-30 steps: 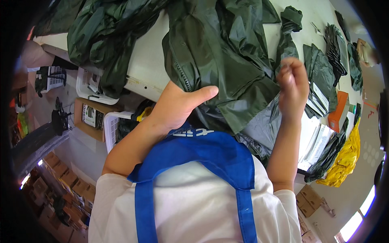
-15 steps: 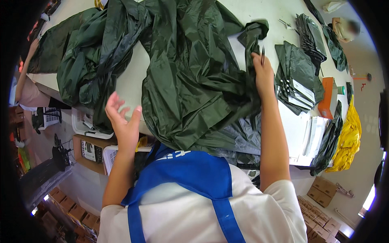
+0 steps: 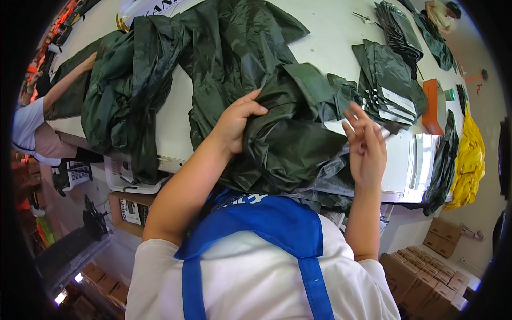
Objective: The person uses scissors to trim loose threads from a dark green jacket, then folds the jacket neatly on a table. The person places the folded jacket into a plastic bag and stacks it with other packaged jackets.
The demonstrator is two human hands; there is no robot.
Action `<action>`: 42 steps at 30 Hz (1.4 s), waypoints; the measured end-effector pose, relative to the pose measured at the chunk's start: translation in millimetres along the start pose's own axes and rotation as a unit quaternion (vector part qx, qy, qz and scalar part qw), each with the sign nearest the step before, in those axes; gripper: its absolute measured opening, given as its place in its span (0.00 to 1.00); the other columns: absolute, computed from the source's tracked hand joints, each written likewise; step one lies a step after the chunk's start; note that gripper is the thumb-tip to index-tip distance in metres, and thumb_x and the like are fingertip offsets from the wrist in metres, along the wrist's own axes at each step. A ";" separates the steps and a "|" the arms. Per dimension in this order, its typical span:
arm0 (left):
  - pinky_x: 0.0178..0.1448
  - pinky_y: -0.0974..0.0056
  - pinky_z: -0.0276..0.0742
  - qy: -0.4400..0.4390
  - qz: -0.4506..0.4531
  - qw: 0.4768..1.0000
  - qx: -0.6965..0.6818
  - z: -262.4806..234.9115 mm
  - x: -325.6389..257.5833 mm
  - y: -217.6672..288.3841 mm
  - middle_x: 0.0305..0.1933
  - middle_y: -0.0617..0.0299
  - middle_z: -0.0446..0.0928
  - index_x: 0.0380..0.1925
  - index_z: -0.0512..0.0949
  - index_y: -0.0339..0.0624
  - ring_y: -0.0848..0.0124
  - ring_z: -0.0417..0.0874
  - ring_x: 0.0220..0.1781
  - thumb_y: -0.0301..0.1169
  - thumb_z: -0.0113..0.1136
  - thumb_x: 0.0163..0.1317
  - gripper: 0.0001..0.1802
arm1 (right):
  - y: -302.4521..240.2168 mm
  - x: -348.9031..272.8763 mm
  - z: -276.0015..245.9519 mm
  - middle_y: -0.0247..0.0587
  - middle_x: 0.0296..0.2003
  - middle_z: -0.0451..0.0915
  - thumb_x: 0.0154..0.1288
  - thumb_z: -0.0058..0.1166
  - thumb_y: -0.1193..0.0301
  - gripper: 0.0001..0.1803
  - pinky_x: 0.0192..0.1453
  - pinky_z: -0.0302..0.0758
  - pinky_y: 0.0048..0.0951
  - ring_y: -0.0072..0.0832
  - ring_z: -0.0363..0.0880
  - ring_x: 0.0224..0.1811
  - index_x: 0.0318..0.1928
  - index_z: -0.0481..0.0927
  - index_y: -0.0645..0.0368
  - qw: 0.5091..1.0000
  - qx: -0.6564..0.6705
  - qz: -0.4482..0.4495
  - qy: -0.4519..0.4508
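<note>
my left hand [image 3: 237,120] is clenching a fold of the dark green raincoat [image 3: 288,138] bunched at the table's [image 3: 330,32] near edge; my right hand [image 3: 365,146] is hovering released beside it. the slick fabric is overhanging and could slide off. farther right, folded green coats [image 3: 389,80] are showing white rectangular labels, beside an orange box [image 3: 432,106].

White table [image 3: 330,37] carries stack of folded dk-green pieces w/ white cards [image 3: 392,85], second folded stack [image 3: 397,26] farther back. Orange box [image 3: 433,106] just beside stack, rt side. Yellow fabric [image 3: 469,160] hangs off table's rt end. Cardboard boxes [image 3: 426,277] on floor, lower rt. Another person [image 3: 32,128] at table's left edge.
</note>
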State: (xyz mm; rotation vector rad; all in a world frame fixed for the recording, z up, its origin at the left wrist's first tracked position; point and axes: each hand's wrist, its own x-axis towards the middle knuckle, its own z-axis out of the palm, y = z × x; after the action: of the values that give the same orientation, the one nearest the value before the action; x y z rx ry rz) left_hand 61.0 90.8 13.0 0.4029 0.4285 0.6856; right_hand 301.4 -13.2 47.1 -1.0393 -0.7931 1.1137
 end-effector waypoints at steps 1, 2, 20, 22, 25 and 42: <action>0.57 0.56 0.77 -0.044 -0.014 0.998 -0.048 1.8 -4.2 -2.3 0.52 0.45 0.74 0.60 0.62 0.31 0.56 0.80 0.50 0.21 0.43 0.50 0.32 | -1.4 7.9 0.1 0.46 0.53 0.74 0.71 0.40 0.68 0.15 0.60 0.67 0.43 0.39 0.74 0.51 0.38 0.76 0.67 0.997 0.059 0.038 0.032; 0.57 0.55 0.76 -0.085 -0.025 0.991 -0.097 2.5 -9.8 -4.9 0.52 0.45 0.74 0.60 0.62 0.31 0.55 0.80 0.50 0.21 0.43 0.49 0.32 | 4.8 15.4 -3.8 0.45 0.49 0.76 0.71 0.41 0.68 0.13 0.60 0.66 0.48 0.38 0.75 0.50 0.39 0.76 0.65 0.980 0.167 0.112 -0.006; 0.45 0.65 0.79 0.079 0.133 0.971 0.180 70.2 -67.3 -8.0 0.45 0.53 0.78 0.48 0.72 0.32 0.67 0.81 0.44 0.32 0.53 0.66 0.15 | -43.5 7.7 89.5 0.28 0.27 0.71 0.71 0.45 0.67 0.19 0.32 0.63 0.16 0.14 0.67 0.26 0.58 0.72 0.64 0.988 -0.135 -0.010 -0.075; 0.50 0.60 0.78 0.059 0.119 0.982 0.132 64.9 -69.2 -10.5 0.47 0.52 0.79 0.47 0.73 0.33 0.65 0.81 0.47 0.31 0.52 0.67 0.14 | -43.9 10.3 91.4 0.28 0.27 0.71 0.71 0.45 0.67 0.19 0.32 0.63 0.16 0.14 0.66 0.26 0.57 0.73 0.64 0.989 -0.125 0.001 -0.080; 0.50 0.59 0.78 0.016 0.088 0.996 0.030 59.5 -74.1 -9.8 0.44 0.53 0.80 0.45 0.75 0.36 0.65 0.82 0.45 0.32 0.52 0.67 0.12 | -50.1 10.2 91.2 0.29 0.25 0.69 0.68 0.49 0.71 0.15 0.30 0.63 0.16 0.15 0.65 0.26 0.53 0.77 0.61 0.974 -0.215 -0.052 -0.038; 0.42 0.67 0.75 0.031 0.155 0.987 0.041 68.5 -81.4 -20.3 0.40 0.57 0.81 0.41 0.76 0.38 0.69 0.82 0.40 0.29 0.53 0.65 0.08 | -26.1 -31.6 106.4 0.29 0.25 0.69 0.69 0.48 0.67 0.09 0.21 0.52 0.14 0.10 0.57 0.19 0.40 0.74 0.62 0.989 -0.014 0.096 -0.111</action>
State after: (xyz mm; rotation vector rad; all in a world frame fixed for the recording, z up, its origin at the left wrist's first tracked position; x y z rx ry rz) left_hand 49.3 6.8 80.4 0.5339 0.4588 0.9864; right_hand 204.6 -18.9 107.2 -1.0416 -0.9010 1.4045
